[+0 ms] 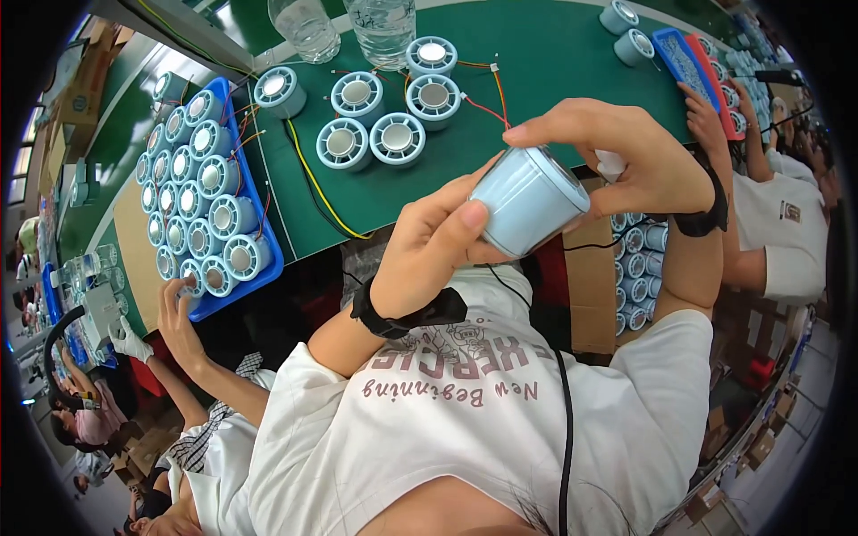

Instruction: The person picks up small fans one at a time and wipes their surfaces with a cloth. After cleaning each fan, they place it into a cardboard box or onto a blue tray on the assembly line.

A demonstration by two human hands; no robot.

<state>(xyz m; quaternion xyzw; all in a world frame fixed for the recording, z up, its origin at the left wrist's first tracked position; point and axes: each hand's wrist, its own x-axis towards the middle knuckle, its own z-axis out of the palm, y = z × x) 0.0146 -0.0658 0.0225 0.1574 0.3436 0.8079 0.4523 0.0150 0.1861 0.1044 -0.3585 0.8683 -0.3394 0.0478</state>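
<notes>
A light blue cylindrical motor housing (527, 204) is held tilted over the near table edge, in front of my chest. My left hand (427, 234) is closed round its left side, thumb on the wall. At the other end, my right hand (630, 134) grips the rim with fingertips and thumb. A small white piece (610, 166) shows inside the curl of my right fingers; I cannot tell what it is. A red wire (487, 111) runs toward my right fingertips. Just beyond stand several similar round blue units (397, 139) with silver centres and slotted rims.
A blue tray (275, 228) packed with such units stands at left, a co-worker's hand (181, 326) on its near corner. Clear plastic bottles (384, 31) stand at the back. Far right, another person's hand (704, 121) touches a blue bin (684, 67). A cardboard box (590, 295) holds more units below.
</notes>
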